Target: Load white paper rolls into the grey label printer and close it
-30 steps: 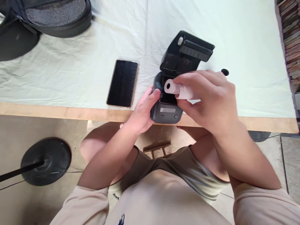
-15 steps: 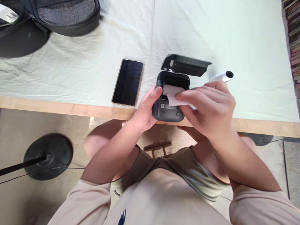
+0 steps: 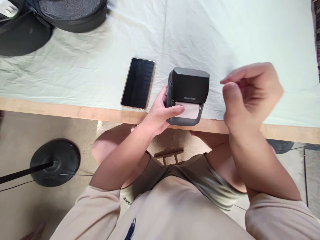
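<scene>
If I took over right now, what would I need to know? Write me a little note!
Left hand steadies the small black printer at the near edge of the table, thumb on its front.
Right hand is lifted beside it, loosely curled, holding nothing visible.
Done: lid shut, paper strip sticks out the front slot.
Phone lies left of the printer, screen dark.
Left: whether the paper feeds can't be told.

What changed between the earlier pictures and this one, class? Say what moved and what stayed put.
The printer lid, open before, is now shut, with a paper strip sticking out at the front. The right hand, which was feeding the paper roll in, has let go and lifted away to the right, empty. The left hand still steadies the printer's side. The phone stayed on the cloth.
</scene>
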Available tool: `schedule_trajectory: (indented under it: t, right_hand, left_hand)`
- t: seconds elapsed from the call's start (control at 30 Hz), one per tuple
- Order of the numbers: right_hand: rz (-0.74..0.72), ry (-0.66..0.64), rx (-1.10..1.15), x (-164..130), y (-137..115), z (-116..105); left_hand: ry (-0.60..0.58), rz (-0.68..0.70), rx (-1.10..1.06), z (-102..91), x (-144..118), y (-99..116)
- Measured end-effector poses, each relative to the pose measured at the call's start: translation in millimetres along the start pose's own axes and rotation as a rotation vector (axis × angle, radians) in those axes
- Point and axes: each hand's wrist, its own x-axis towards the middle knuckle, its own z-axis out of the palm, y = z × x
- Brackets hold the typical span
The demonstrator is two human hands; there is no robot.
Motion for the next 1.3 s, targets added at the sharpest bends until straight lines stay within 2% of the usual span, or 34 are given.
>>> schedule_trajectory:
  t: [0.1,0.17,0.23,0.47,0.63,0.77,1.0,1.13,1.3]
  right_hand:
    - [0.173,-0.229,0.08,-7,17,2]
    - [0.236,-0.374,0.148,-12,24,3]
    - [0.259,-0.447,0.186,-15,27,3]
    - [0.413,-0.471,0.239,-21,33,11]
    - [0.389,-0.432,0.273,-23,33,16]
    - [0.397,-0.447,0.27,-21,25,11]
    - [0.444,-0.456,0.219,-24,28,11]
    - [0.361,-0.42,0.198,-23,28,11]
    - [0.283,-0.463,0.217,-14,22,1]
  left_hand:
    - [-0.002,-0.014,0.011,2.8,-5,1]
    - [-0.009,-0.022,0.021,5.1,-8,2]
    - [-0.008,-0.024,0.032,6.8,-10,2]
    - [-0.03,0.023,0.087,4.4,-10,2]
    - [-0.055,0.036,0.102,-1.2,-6,1]
    - [-0.079,0.018,0.048,-0.9,-4,-1]
    - [-0.016,-0.052,-0.148,14.5,-8,7]
    - [0.036,-0.078,-0.196,23.0,-6,13]
    - [0.106,-0.117,-0.195,24.5,-1,14]
